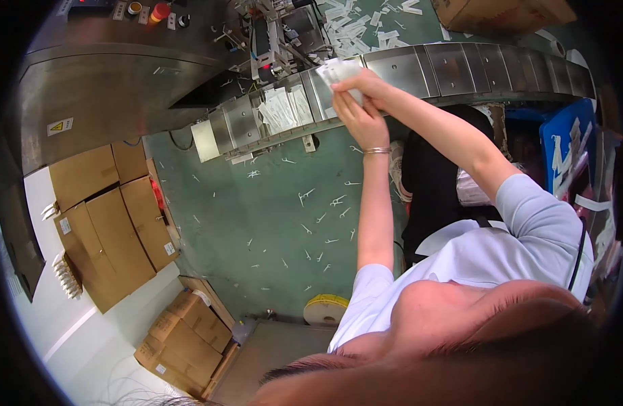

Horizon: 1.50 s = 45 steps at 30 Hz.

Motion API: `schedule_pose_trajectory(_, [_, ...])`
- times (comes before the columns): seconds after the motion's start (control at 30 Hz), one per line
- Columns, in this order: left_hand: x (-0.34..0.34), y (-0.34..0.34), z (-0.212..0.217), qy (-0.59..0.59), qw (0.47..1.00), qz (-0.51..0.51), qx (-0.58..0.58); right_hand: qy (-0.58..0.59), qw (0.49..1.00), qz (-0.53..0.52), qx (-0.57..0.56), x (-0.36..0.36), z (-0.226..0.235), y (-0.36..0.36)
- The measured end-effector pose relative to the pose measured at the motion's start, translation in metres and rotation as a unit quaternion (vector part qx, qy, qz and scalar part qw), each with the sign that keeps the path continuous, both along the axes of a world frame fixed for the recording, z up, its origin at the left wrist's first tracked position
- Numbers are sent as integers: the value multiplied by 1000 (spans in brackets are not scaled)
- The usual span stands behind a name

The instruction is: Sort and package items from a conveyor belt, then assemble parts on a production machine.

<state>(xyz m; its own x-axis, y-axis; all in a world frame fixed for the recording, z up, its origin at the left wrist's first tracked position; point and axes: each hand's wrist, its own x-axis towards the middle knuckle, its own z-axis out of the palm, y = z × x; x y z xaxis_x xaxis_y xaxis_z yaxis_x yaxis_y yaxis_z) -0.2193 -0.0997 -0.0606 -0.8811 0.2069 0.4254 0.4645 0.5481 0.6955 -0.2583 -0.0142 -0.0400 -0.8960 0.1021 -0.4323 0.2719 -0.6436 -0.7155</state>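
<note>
Dark hair and pale blue sleeve (528, 216) fill lower frame, nearest camera. Both arms reach up to segmented metal conveyor (419, 68). Right hand (367, 84) and left hand (362, 123) together pinch small stack of white sachets (337, 70) at belt edge, grip closed on stack. More sachets (281, 108) lie in belt pockets just left. Step appears: squaring stack above belt. Next move calls for steady two-handed hold, clear of machine head (271, 40).

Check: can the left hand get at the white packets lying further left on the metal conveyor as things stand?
Probably yes. The left hand is already at the conveyor, beside the right hand, which holds a stack of white packets. The loose packets lie uncovered just to its left, with nothing between.
</note>
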Motion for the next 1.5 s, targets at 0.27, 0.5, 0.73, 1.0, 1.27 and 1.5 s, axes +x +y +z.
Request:
schedule_pose_trajectory(0.27, [5, 6, 20, -255, 946, -149, 134, 7, 996, -80, 42, 74, 6, 80])
schedule_pose_trajectory(0.5, [-123, -28, -33, -296, 795, -240, -472, 46, 997, -51, 35, 120, 21, 89])
schedule_pose_trajectory(0.73, [-107, -18, -19, -184, 904, -170, -345, 20, 997, 17, 71, 166, 22, 102])
schedule_pose_trajectory(1.0, [77, 61, 12, -386, 846, -169, 328, 97, 921, -108, 362, 205, 21, 99])
schedule_pose_trajectory(1.27, [177, 123, 1, -446, 791, -173, 381, 96, 853, -138, 494, 286, -2, 115])
schedule_pose_trajectory(1.5, [186, 126, -10, -445, 790, -192, 375, 99, 885, -129, 435, 301, -8, 111])
